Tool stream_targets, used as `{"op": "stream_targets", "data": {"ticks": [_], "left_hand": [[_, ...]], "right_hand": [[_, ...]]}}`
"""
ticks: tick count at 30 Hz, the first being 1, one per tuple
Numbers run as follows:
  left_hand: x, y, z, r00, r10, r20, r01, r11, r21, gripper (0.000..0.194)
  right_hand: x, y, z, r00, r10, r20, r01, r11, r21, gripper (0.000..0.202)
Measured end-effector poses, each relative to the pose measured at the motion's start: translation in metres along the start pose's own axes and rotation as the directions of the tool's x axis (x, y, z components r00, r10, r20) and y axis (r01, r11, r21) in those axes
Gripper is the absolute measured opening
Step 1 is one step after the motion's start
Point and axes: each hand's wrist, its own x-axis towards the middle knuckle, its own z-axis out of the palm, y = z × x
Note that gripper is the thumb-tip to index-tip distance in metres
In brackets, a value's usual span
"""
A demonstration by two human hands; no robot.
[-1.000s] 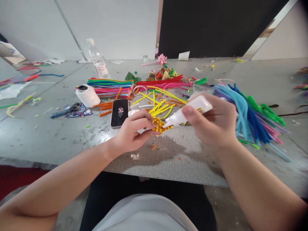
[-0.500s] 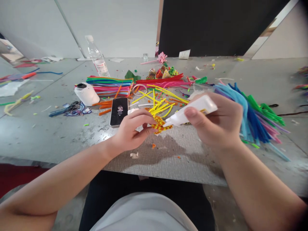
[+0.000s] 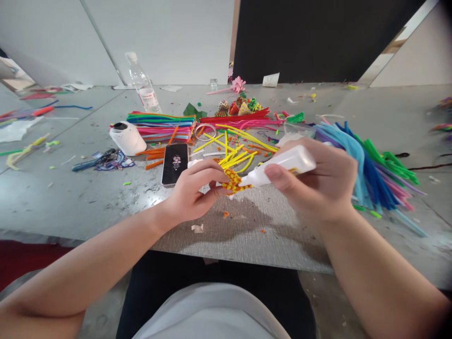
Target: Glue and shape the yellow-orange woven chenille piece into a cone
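Between the thumb and fingers of my left hand is a small yellow-and-orange piece of twisted pipe cleaner, held above the table. My right hand is wrapped round a white glue bottle, tilted so that its nozzle points down to the left at the piece. The nozzle tip is at the piece's right side; whether it touches cannot be made out. Loose yellow pipe cleaners lie just behind the piece. A phone rests on the table beyond my left hand.
Bundled pipe cleaners lie behind the phone, beside a white device and a clear plastic bottle. Blue pipe cleaners spread out right of my right hand. Several small patterned pieces and a roll of tape sit farther back.
The glue bottle has shifted slightly left and down, its nozzle now closer in against the yellow-and-orange piece. My left hand has hardly moved.
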Motion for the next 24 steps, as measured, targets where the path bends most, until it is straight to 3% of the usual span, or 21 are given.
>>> {"op": "stream_targets", "data": {"ticks": [2, 5, 9, 13, 17, 21, 24], "left_hand": [[0.000, 0.000, 0.000, 1.000, 0.001, 0.001, -0.001, 1.000, -0.001, 0.010], [-0.001, -0.001, 0.000, 1.000, -0.011, 0.010, 0.011, 1.000, -0.005, 0.009], [-0.002, -0.002, 0.000, 0.999, -0.038, 0.022, 0.038, 0.999, 0.000, 0.008], [-0.002, -0.003, 0.000, 0.999, -0.043, 0.021, 0.043, 0.999, -0.001, 0.008], [-0.002, -0.003, 0.000, 0.999, -0.040, 0.020, 0.040, 0.999, -0.005, 0.008], [-0.003, -0.003, 0.000, 1.000, -0.021, 0.008, 0.022, 1.000, -0.007, 0.010], [-0.003, -0.003, 0.000, 1.000, -0.021, 0.002, 0.021, 1.000, -0.003, 0.009]], "right_hand": [[-0.001, 0.000, 0.001, 1.000, 0.004, 0.029, -0.003, 1.000, -0.016, 0.044], [-0.003, -0.001, 0.005, 0.998, 0.032, -0.060, -0.031, 0.999, 0.018, 0.040], [-0.002, -0.004, 0.009, 0.996, 0.068, -0.059, -0.068, 0.998, 0.001, 0.039], [0.000, -0.003, 0.009, 0.974, 0.040, -0.224, -0.021, 0.996, 0.087, 0.038], [0.001, -0.001, 0.010, 0.998, 0.001, -0.068, 0.001, 1.000, 0.021, 0.036], [0.001, -0.002, 0.011, 0.978, -0.052, -0.202, 0.062, 0.997, 0.042, 0.035], [0.002, -0.003, 0.011, 0.992, -0.034, -0.121, 0.035, 0.999, 0.011, 0.035]]}}
